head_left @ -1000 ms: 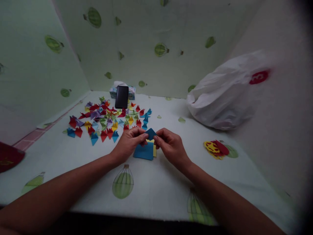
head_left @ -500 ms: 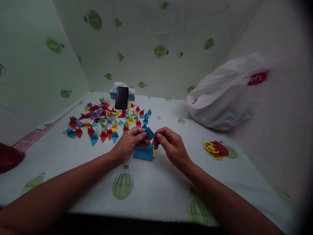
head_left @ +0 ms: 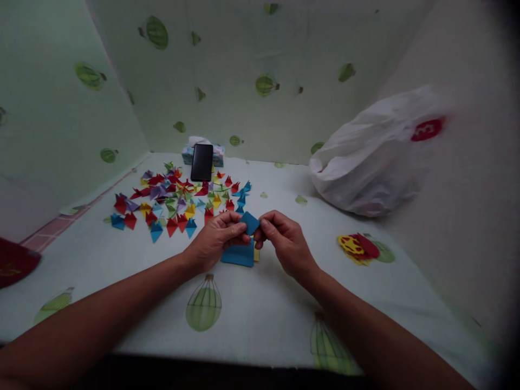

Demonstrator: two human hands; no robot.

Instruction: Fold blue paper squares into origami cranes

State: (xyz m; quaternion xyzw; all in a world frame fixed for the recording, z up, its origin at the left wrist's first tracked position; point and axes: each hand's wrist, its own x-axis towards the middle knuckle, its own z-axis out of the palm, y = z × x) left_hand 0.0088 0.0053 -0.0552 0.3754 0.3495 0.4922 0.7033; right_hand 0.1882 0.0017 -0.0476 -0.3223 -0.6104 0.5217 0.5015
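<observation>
A small blue piece of folded origami paper (head_left: 249,222), square in outline with one corner up, is held between my two hands. My left hand (head_left: 221,236) pinches its left side between thumb and fingers. At its right corner, my right hand (head_left: 283,238) grips it with thumb and index finger. Just below the hands, a flat stack of blue paper (head_left: 239,255) lies on the table, with yellow paper (head_left: 257,254) showing at its right edge. Behind my left hand spread many folded paper cranes (head_left: 182,197) in red, blue, yellow, purple and green.
A black phone (head_left: 202,162) leans on a tissue box (head_left: 218,155) at the back. To the right sits a white plastic bag (head_left: 365,168), with yellow and red paper cut-outs (head_left: 352,246) in front of it. A dark red object (head_left: 18,262) is at the left edge.
The blue paper has shifted very slightly to the right and shows a little more of its face. Both hands keep nearly the same place and grip.
</observation>
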